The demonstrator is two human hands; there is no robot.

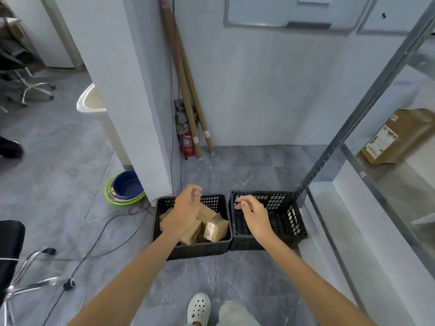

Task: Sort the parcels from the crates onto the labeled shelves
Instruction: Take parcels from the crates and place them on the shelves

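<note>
Our left hand covers part of the parcels in the left crate, so we can't count them. Label on the shelf parcel is too blurred to read. That parcel and the shelf are cut off at the right edge. Right crate interior sits partly behind our right hand.

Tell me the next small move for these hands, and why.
Probably lower the left hand onto the taped parcel in the left crate and grip it. Both hands hold nothing. The right hand hovers over the right crate, which looks empty, while the left hangs directly above the parcels.
</note>
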